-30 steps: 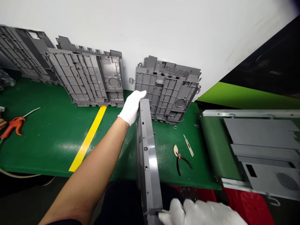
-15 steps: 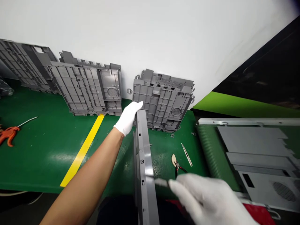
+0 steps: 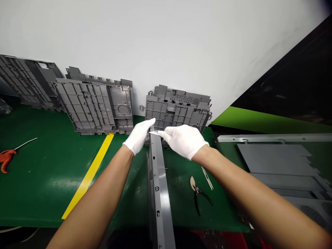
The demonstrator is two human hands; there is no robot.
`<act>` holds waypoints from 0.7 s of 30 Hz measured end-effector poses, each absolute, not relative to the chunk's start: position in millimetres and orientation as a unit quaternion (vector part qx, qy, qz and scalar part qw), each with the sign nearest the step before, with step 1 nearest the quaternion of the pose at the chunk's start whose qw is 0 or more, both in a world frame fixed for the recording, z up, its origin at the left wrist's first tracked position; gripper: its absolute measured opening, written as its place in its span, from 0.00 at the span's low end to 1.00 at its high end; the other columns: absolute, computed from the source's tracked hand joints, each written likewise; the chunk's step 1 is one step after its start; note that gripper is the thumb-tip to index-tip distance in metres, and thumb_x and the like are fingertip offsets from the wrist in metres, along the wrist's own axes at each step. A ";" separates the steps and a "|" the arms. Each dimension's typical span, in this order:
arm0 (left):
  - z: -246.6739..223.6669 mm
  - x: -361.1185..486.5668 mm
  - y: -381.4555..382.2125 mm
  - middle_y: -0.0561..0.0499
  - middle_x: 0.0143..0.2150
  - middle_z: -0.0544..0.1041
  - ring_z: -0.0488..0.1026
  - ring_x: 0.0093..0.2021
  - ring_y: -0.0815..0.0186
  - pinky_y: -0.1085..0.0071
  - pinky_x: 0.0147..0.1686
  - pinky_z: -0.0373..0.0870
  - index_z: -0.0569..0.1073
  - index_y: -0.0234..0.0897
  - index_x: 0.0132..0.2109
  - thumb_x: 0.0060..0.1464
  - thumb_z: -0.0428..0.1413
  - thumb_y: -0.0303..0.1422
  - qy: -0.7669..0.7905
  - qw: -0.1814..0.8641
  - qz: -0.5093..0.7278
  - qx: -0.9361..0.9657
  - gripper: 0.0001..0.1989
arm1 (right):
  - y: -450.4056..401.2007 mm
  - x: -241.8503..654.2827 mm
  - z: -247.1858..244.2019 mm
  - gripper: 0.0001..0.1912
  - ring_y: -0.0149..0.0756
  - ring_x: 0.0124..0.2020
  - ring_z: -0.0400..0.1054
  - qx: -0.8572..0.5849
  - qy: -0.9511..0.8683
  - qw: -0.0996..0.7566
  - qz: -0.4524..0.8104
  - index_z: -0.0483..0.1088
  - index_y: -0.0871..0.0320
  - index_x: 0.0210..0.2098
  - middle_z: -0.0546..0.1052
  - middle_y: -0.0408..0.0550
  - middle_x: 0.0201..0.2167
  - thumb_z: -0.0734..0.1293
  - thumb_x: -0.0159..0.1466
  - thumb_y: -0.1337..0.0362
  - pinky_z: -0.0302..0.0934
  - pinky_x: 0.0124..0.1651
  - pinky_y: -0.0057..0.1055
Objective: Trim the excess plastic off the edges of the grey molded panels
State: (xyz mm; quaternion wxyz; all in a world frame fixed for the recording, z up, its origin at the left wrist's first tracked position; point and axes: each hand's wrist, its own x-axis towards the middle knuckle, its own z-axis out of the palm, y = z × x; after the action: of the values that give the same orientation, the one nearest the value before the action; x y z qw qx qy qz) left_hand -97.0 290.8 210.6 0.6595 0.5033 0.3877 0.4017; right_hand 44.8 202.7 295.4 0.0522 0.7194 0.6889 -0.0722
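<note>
A grey plastic panel [image 3: 161,193] stands on its edge, its long narrow side facing up. White-gloved, my left hand [image 3: 139,135] grips the panel's far end. My right hand [image 3: 184,140], also gloved, is closed around a small blade [image 3: 154,132], whose handle is hidden in the fingers. The blade lies across the panel's top edge at the far end, close to my left fingertips.
Ribbed grey panels [image 3: 94,105] lean against the white wall, with another stack [image 3: 178,110] behind my hands. Black-handled cutters [image 3: 197,190] and tweezers [image 3: 207,178] lie on the green table. An orange-handled tool [image 3: 6,159] is at left; more panels [image 3: 275,159] lie on a conveyor at right.
My right hand has moved from the near right, up and away along the panel to its far end, carrying the blade. My left hand keeps its hold. The view has tilted slightly upward.
</note>
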 end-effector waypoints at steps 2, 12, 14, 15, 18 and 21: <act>208.7 -98.9 292.3 0.53 0.23 0.71 0.64 0.23 0.67 0.69 0.26 0.60 0.73 0.39 0.29 0.52 0.61 0.51 0.392 0.682 0.369 0.495 0.19 | 203.2 42.5 299.2 0.39 0.40 0.34 0.73 0.713 0.695 0.073 -0.062 0.75 0.52 0.40 0.79 0.50 0.32 0.41 0.69 0.37 0.62 0.39 0.34; 202.8 -98.1 293.5 0.51 0.24 0.73 0.70 0.31 0.60 0.65 0.33 0.66 0.73 0.40 0.28 0.51 0.62 0.49 0.383 0.654 0.406 0.511 0.17 | 195.3 42.6 299.9 0.39 0.43 0.32 0.73 0.679 0.726 0.106 -0.008 0.75 0.52 0.40 0.78 0.51 0.29 0.40 0.70 0.40 0.62 0.39 0.37; 202.8 -98.5 293.4 0.51 0.24 0.73 0.71 0.32 0.58 0.64 0.34 0.67 0.73 0.40 0.28 0.50 0.62 0.49 0.382 0.649 0.410 0.514 0.17 | 194.5 42.9 300.2 0.40 0.43 0.32 0.73 0.676 0.729 0.105 -0.002 0.75 0.52 0.39 0.78 0.51 0.29 0.39 0.70 0.40 0.62 0.39 0.38; 202.9 -98.7 293.5 0.50 0.24 0.73 0.71 0.33 0.58 0.64 0.35 0.67 0.73 0.40 0.27 0.50 0.62 0.49 0.382 0.647 0.411 0.516 0.17 | 194.2 43.0 300.7 0.40 0.43 0.32 0.73 0.674 0.731 0.106 -0.001 0.75 0.52 0.39 0.78 0.51 0.29 0.39 0.70 0.40 0.62 0.39 0.38; 203.3 -98.9 294.3 0.50 0.24 0.73 0.71 0.33 0.57 0.63 0.35 0.67 0.73 0.40 0.27 0.50 0.62 0.50 0.384 0.647 0.406 0.519 0.18 | 193.3 43.6 303.0 0.40 0.43 0.32 0.73 0.671 0.732 0.116 -0.002 0.75 0.53 0.39 0.78 0.51 0.29 0.39 0.70 0.40 0.62 0.38 0.37; 205.0 -98.7 294.8 0.51 0.24 0.73 0.70 0.31 0.59 0.64 0.33 0.66 0.73 0.40 0.28 0.50 0.62 0.50 0.384 0.658 0.393 0.515 0.18 | 192.4 44.6 305.2 0.37 0.42 0.32 0.73 0.666 0.735 0.127 0.003 0.75 0.53 0.39 0.78 0.51 0.29 0.41 0.71 0.42 0.61 0.37 0.36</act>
State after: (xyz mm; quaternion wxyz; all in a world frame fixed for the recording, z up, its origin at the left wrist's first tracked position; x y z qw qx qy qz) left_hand -98.7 294.8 205.0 0.6575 0.5151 0.3843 0.3933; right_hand 44.6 192.4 305.2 0.1268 0.6658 0.7353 0.0026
